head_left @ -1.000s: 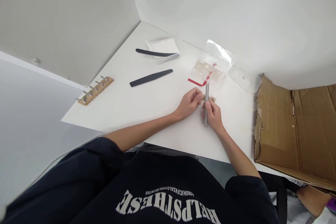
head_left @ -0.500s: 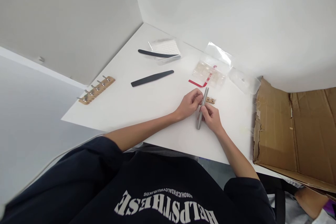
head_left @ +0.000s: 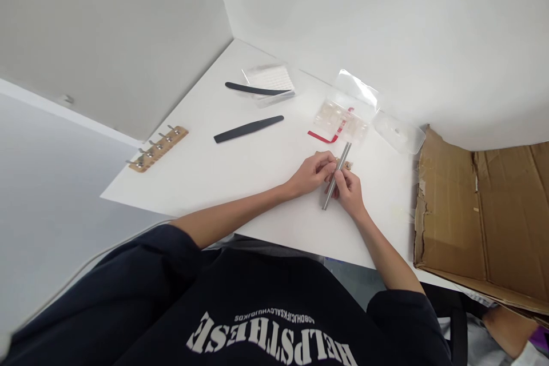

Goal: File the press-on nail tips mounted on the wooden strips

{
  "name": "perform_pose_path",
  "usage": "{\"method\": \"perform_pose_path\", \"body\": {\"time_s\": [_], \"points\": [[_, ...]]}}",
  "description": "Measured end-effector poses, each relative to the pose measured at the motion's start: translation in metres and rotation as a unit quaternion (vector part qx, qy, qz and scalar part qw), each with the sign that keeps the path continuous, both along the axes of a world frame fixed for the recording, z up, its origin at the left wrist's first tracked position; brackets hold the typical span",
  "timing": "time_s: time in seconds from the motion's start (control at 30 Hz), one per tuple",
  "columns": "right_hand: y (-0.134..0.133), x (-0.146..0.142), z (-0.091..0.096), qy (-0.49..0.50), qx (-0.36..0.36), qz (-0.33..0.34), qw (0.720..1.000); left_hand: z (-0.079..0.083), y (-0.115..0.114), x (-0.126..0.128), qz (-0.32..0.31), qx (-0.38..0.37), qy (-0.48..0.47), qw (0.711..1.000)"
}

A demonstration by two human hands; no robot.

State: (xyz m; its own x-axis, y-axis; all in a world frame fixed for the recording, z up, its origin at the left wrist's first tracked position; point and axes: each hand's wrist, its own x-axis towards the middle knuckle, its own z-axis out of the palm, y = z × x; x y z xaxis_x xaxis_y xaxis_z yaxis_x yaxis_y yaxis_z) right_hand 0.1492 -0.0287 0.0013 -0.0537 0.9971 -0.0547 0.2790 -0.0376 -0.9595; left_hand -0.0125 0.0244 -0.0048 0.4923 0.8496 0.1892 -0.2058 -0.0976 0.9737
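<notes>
My right hand (head_left: 350, 190) grips a slim grey nail file (head_left: 331, 193) between thumb and fingers, tilted with its upper end leaning right. Close against the file's left side, my left hand (head_left: 312, 174) is closed in a pinch; whatever lies between its fingertips is too small to make out. Behind the hands and the file, part of a small wooden strip with metal fittings (head_left: 348, 166) shows; most of it is hidden. Just beyond lies a clear case of nail tips (head_left: 328, 114) with a red strip (head_left: 319, 136) across it.
Two black nail files (head_left: 249, 128) lie left of centre, one across a clear packet with a white sheet (head_left: 270, 78). A wooden rack with metal clips (head_left: 158, 150) sits at the table's left edge. A clear lid (head_left: 398, 131) and an open cardboard box (head_left: 450, 211) are at right.
The grey nail file has tilted further, its upper end swinging right. My right hand has shifted slightly right and my left hand slightly down.
</notes>
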Motion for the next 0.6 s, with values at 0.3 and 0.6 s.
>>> {"method": "perform_pose_path", "body": {"time_s": [0.3, 0.6], "points": [[0.0002, -0.0003, -0.0018, 0.003, -0.001, 0.005, 1.0, -0.0032, -0.0016, 0.0004, 0.015, 0.003, 0.013, 1.0], [-0.0009, 0.0008, -0.0045, -0.003, -0.004, 0.043, 0.999, -0.0012, -0.0017, -0.0009, 0.049, -0.002, 0.032, 0.998]]}}
